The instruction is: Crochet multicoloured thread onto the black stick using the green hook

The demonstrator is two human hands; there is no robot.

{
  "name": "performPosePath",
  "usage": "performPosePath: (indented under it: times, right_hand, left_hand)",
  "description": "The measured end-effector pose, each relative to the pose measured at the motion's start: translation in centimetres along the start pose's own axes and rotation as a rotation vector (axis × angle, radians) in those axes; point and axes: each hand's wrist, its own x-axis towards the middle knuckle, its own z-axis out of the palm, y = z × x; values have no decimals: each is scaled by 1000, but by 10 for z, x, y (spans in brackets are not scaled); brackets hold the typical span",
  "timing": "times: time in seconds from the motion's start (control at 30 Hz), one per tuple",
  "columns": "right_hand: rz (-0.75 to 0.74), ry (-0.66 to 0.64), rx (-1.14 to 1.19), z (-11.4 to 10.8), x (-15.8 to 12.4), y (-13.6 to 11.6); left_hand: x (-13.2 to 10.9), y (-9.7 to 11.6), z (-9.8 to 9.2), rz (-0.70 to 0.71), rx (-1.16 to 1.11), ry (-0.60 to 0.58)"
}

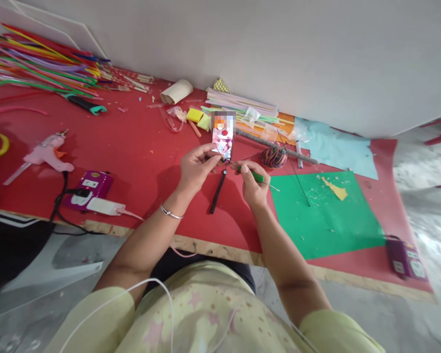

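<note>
At the far left of the red bench (132, 127), a heap of coloured fuzzy stems (47, 59) lies against the wall, with a yellow loop handle (6, 145) nearer the edge. A pink glue gun (47, 149) rests just right of that handle, and beside it sits 1 purple power strip (105, 184) carrying a black plug and a white adapter (103, 207). A black-and-green tool (83, 103) lies below the stems, and patterned paper straws (128, 77) continue to their right. Further along are a cardboard tube (178, 91) and a yellow block (194, 115).

The left hand (197, 166), with a silver bracelet (171, 213) at its wrist, has its grip pinched on a small dark piece (225, 161); its exact form is too small to tell. That piece is at the fingertips, between the 2 hands, in front of a phone (223, 147) with a lit screen. A black strap (217, 193) lies just below. The right hand (253, 189) has its grip closed around a green-handled tool (257, 177), thin metal showing at both ends, the left end at the piece.

Right of the phone, a grey rod (260, 139) runs behind a multicoloured yarn ball (274, 158). Next come a green sheet (327, 220) bearing a yellow scrap (337, 191), a light blue sheet (338, 147) behind it, and a 2nd purple power strip (406, 257) at the right end.
</note>
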Motion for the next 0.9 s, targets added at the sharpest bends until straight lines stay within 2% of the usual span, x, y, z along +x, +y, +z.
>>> performPosePath:
  times: [0.27,0.33,0.43,0.5,0.6,0.67,0.9]
  right_hand:
    - [2,1,-49,3,-1,0]
    - [-60,31,-77,2,2,-4]
    - [-197,146,-178,1,6,-13]
    - [-217,125,-291,2,8,-20]
    - [-184,3,-420,9,7,-27]
    - [-116,-36,-425,15,6,-27]
    - [64,36,-198,23,6,-20]
  left_hand:
    - [-3,6,4,-48,-44,-8]
    - [-3,5,4,-40,-39,0]
    - [-3,1,3,5,-5,17]
    - [-5,-2,3,54,37,22]
    - [-9,-4,3,98,119,16]
    - [-12,-3,4,102,166,19]
    - [-15,-4,5,126,189,-2]
